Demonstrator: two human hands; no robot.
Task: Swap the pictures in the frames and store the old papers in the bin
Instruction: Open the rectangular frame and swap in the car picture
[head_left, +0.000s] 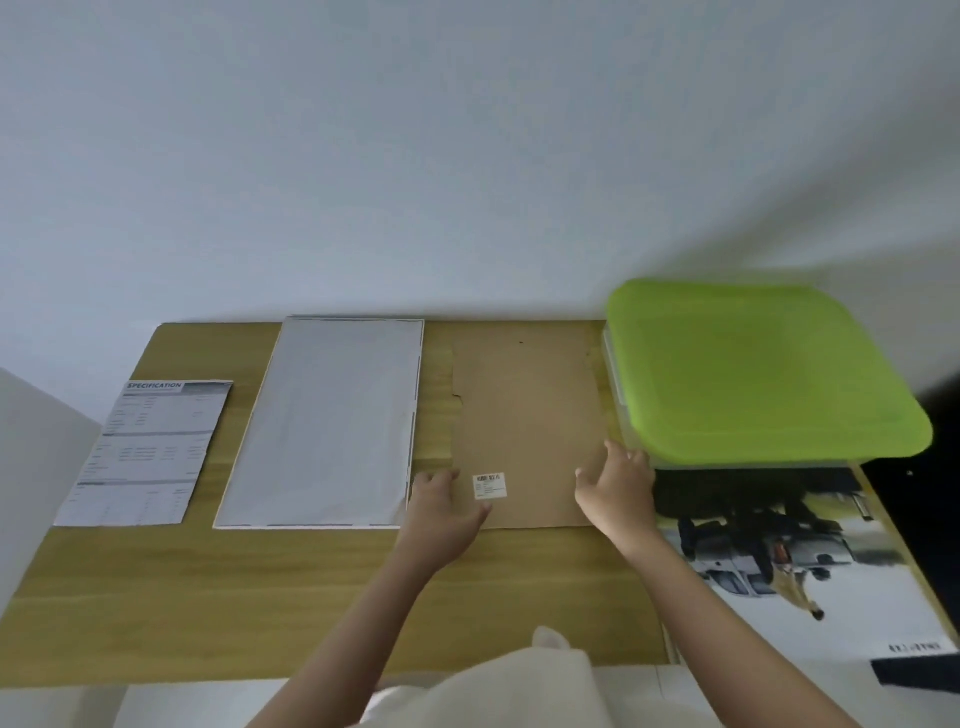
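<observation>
From the head view we've got the brown backing board (524, 431) lying flat in the middle of the table (208, 597), so let's use it as our anchor. Left of it is a frame (322, 426) lying face-down or blank, can't really tell which, and further left a printed spec sheet (148, 452). Right of the board sits the bin with its green lid (753, 369) still on, and a car poster (810, 561) pokes out from under the bin towards us.

What could go sideways, we reckon: the board is thin and flat against the table, so getting a fingertip under an edge could bend or crease it. Its right edge is also tight against the bin, so lifting that side might nudge the bin or drag the poster.

Our left hand (447, 512) rests on the board's near-left corner, fingers fairly straight, pressing rather than gripping. Our right hand (615, 486) is at the near-right edge, fingers loosely spread and touching the board. Neither hand actually holds anything.
</observation>
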